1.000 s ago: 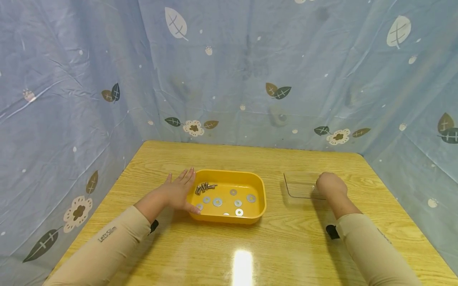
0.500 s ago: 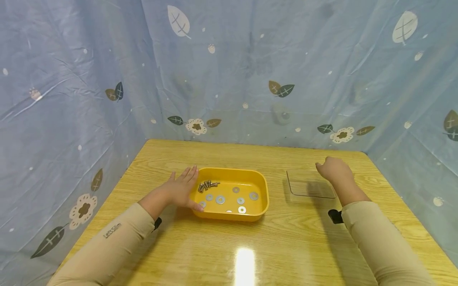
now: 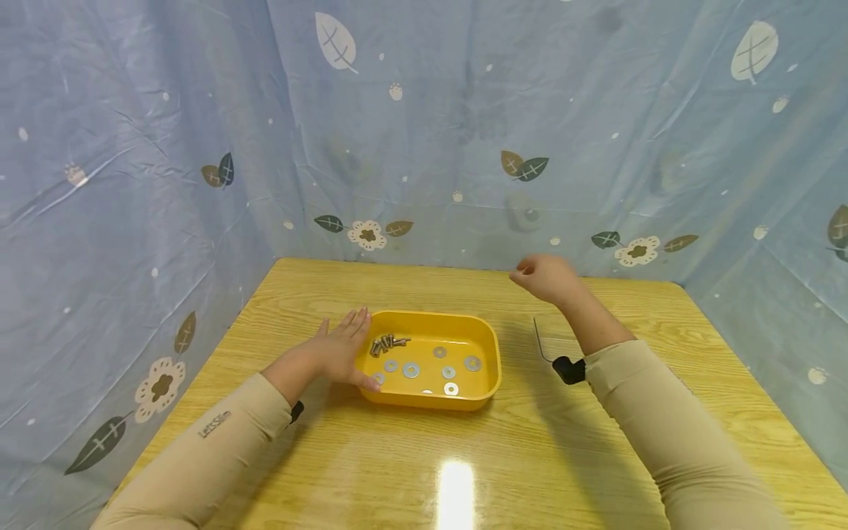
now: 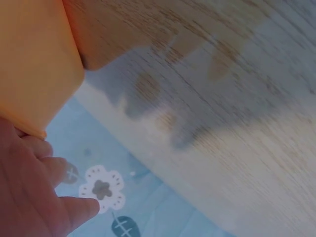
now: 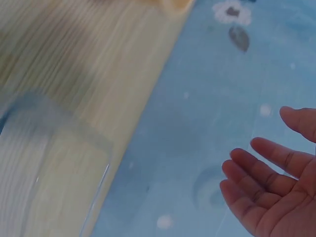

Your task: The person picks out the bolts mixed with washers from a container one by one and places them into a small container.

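Observation:
On the wooden table sits a yellow tray with a small heap of metal bolts at its left end and several flat washers spread over its floor. My left hand lies along the tray's left rim, fingers spread and thumb at the front corner. The left wrist view shows those fingers beside the tray's wall. My right hand, blurred, is raised over the back of the table, right of the tray. In the right wrist view its fingers are loosely bent with nothing in them.
A clear, see-through container stands on the table to the right; in the head view my right forearm partly covers it. Blue patterned cloth hangs behind the table and along both sides.
My right hand has left the clear container's far right side, risen and swung left toward the tray. The left hand stays on the tray's rim.

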`<state>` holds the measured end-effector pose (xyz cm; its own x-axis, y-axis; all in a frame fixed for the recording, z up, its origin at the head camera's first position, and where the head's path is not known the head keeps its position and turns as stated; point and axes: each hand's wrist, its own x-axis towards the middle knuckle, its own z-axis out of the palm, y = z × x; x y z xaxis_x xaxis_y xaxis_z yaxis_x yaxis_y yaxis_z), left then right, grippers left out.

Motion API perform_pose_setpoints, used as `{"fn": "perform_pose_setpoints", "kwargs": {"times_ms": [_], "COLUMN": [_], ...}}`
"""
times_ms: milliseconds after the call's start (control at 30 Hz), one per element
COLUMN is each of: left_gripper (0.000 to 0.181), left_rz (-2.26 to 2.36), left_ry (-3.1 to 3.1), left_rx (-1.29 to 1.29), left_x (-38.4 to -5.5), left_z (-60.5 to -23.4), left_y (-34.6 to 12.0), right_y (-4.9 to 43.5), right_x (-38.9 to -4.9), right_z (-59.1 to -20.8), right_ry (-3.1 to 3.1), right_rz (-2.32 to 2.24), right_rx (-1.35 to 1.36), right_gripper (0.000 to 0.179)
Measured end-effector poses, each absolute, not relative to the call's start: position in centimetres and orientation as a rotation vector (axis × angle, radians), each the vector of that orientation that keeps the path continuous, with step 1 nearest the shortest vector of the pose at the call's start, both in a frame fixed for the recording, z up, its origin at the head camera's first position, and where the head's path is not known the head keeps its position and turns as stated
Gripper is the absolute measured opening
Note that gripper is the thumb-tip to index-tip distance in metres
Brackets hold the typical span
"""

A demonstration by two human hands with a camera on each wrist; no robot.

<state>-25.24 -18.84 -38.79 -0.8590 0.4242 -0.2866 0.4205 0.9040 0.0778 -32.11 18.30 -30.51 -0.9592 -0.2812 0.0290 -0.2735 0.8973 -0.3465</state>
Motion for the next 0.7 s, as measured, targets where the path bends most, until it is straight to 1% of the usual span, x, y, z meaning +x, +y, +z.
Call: {"fn": "perform_pose_setpoints", "kwargs": {"times_ms": [233,433,700], "left_gripper": [0.131,0.132,0.131], "left_rz": [0.019,0.018,0.010], "left_ry": [2.763,2.753,2.760], "left_rx": [0.626,0.617,0.628], "left_x": [-25.3,-25.2,-25.1], "left_z": [-38.7,-38.7,-38.6], "left_y": [-18.7,-18.6,-18.6], "right_y": [13.7,11.0,7.7], "right_x": [-32.7,-33.0,-33.1], "right_z": [-30.3,-30.7,-32.5], "right_ry": [2.968,2.928,2.837], "right_rz": [-0.730,-0.815,-0.894], "right_rx": [-0.478,-0.534,-0.658], "right_gripper": [0.039,0.037,0.036]}}
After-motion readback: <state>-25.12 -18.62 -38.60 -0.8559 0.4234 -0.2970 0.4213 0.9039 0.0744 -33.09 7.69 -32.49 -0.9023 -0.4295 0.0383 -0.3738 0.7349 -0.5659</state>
